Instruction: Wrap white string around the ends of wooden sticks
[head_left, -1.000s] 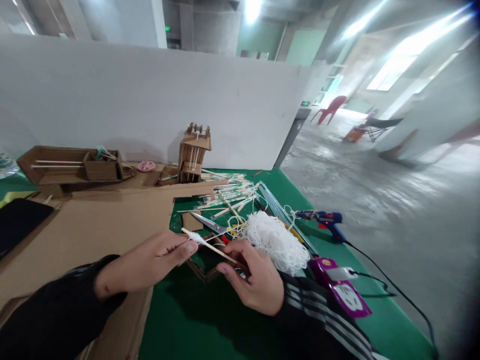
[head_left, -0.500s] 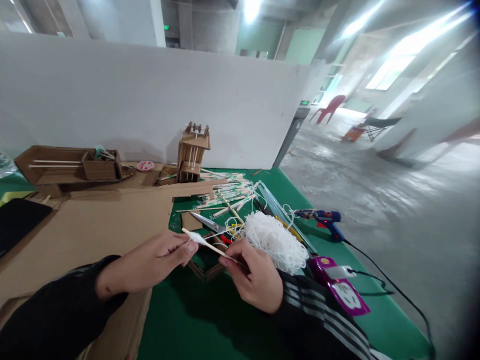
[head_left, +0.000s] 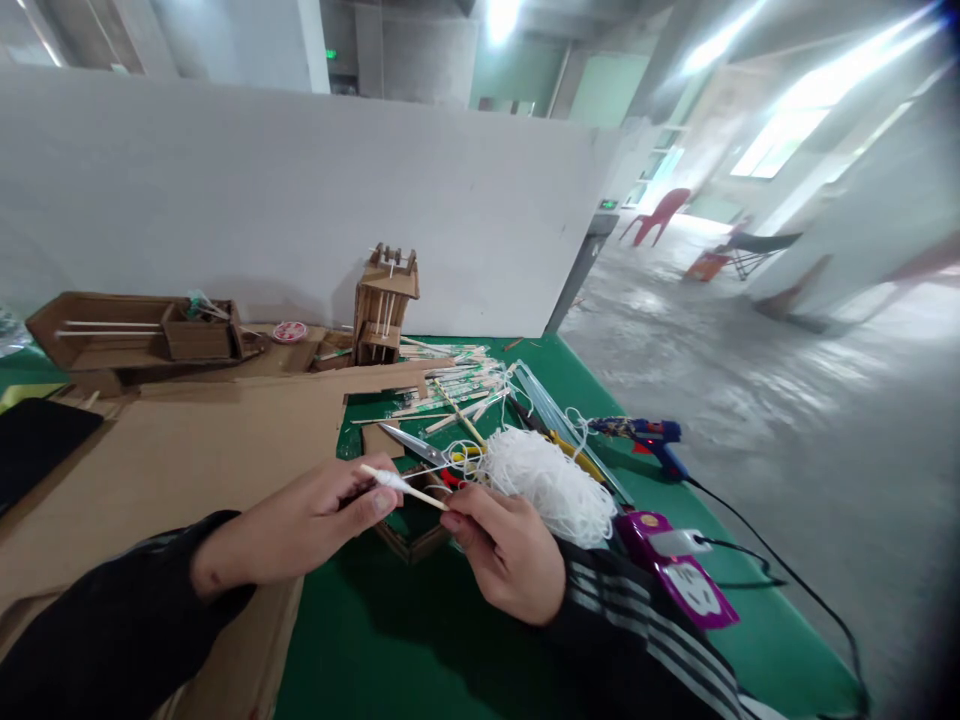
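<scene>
Pinches slim pale wooden stick [head_left: 427,497] above green tabletop [head_left: 337,645], with left hand [head_left: 334,508] on its white-string winding [head_left: 389,480] and right hand [head_left: 510,550] toward right end. Could lose turns through slackened grip, or snag on tangled white string heap [head_left: 547,482] at right.

The glossy grey floor [head_left: 652,350] is streaked with glare, the white rectangular window [head_left: 778,140] overexposed, the right edge blurred.

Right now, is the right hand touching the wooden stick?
Touching. The head view shows the right hand pinching the lower part of the wooden stick, no gap visible.
</scene>
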